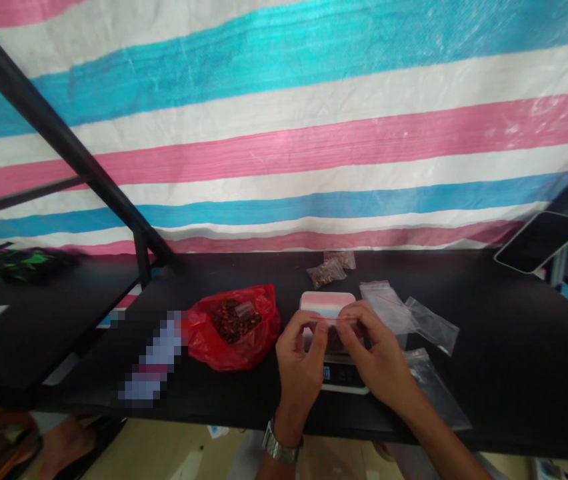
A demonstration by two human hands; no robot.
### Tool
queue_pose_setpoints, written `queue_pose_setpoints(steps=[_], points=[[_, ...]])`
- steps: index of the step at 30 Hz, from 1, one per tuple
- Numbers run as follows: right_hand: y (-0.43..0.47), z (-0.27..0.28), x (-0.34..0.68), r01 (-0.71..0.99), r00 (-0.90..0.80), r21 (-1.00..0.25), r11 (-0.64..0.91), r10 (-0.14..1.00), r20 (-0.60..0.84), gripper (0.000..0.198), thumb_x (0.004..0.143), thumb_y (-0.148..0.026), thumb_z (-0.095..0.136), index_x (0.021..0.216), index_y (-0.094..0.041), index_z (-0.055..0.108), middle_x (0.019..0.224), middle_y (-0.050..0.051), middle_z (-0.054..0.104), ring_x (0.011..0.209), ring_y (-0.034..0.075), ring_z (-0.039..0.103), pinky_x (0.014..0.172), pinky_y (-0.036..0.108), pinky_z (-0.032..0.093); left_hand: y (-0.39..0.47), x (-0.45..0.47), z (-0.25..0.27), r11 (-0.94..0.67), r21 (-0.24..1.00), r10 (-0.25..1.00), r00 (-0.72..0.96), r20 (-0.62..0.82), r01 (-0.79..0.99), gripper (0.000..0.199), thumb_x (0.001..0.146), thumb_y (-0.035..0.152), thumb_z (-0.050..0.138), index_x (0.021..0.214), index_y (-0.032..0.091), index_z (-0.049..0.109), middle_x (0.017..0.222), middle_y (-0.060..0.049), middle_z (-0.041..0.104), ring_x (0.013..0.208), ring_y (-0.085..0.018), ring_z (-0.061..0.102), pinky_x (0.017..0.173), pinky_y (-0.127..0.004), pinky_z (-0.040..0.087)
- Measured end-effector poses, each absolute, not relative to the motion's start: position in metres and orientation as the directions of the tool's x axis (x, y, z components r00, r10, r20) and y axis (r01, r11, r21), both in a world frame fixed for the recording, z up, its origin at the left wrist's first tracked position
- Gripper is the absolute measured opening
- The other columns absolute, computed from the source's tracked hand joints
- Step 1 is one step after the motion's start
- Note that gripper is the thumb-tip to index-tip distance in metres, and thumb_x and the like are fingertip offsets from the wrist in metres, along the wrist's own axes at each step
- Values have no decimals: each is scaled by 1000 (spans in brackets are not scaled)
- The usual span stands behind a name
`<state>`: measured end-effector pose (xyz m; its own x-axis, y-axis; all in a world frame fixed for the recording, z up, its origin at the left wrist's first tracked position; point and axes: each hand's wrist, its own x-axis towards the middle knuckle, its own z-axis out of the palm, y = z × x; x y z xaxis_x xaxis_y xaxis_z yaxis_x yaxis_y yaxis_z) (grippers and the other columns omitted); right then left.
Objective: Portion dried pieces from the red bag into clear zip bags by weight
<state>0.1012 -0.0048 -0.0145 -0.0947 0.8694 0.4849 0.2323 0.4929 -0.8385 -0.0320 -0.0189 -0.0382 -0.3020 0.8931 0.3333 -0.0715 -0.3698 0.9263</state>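
Observation:
My left hand (304, 353) and my right hand (371, 353) meet above a small digital scale (328, 301), thumbs and fingers pinching the top edge of a small clear zip bag (334, 343). The bag hangs over the scale's pan; its contents are mostly hidden by my hands. Part of the lit display shows below my left thumb. To the left, a red plastic bag (259, 350) lies open, with small brown dried pieces (229, 320) and a bit of clear plastic inside. Behind the scale lie two filled zip bags, one in front (325, 273) and one behind (343, 259).
Empty clear zip bags lie right of the scale: a whitish stack (385, 303), a loose bag (437, 327) and a larger one (439, 393). A phone (539, 243) leans at the back right. Black frame bars (79, 160) slant on the left, before a striped sheet (284, 153).

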Motion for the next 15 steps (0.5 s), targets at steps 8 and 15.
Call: queue_pose_setpoints(steps=[8,15], points=[[-9,-14,99,193,-55,-826,530,846,530,14,95,-21,65,82,-24,64,78,-1,58,71,15,54,64,28,42,-22,-33,-38,-416,909,891,-219,399,-36,17,97,34,70,87,20,72,84,-3,69,83,-18,63,79,-28,51],[-8,-15,98,164,-108,-857,489,872,477,8,96,-23,64,88,-23,67,88,1,63,80,17,61,71,29,48,-22,-39,-36,-412,906,899,-205,387,-98,15,95,30,73,83,20,73,87,-4,69,86,-19,65,79,-29,51]])
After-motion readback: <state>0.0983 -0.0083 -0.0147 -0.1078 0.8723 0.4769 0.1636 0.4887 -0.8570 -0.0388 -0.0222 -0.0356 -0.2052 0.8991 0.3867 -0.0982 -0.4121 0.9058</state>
